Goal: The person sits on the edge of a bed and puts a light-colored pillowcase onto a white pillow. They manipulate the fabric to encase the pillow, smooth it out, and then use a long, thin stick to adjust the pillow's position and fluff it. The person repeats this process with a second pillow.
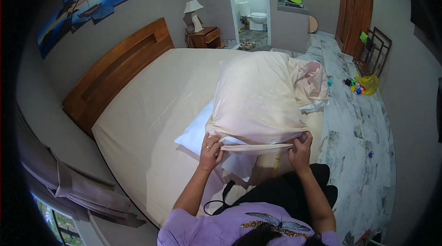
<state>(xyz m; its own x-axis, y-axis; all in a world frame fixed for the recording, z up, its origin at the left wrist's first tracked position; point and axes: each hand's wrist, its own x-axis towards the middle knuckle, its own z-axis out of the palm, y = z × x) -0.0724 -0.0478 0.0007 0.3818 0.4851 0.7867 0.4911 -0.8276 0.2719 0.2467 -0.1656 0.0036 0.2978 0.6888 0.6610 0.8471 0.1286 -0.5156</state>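
Observation:
A cream pillowcase [255,97] with a white pillow inside it lies on the bed before me, its opening facing me. At the left corner of that opening, my left hand [211,151] grips the hem; a ring shows on one finger. My right hand [300,151] pinches the hem at the right corner. Between my hands the hem is stretched, and a strip of the white pillow shows in the gap. Beneath the cased pillow lies another white pillow [195,132], partly covered. A crumpled cream and pinkish cloth [312,83] rests beyond, at the bed's right edge.
The bed's fitted sheet [138,121] is cream, with a wooden headboard [121,73] at the left. A nightstand [206,37] bears a lamp [195,14]. On the marble-patterned floor lie a yellow plastic bag [368,83] and small colourful objects. A wooden frame [381,50] leans at the right wall.

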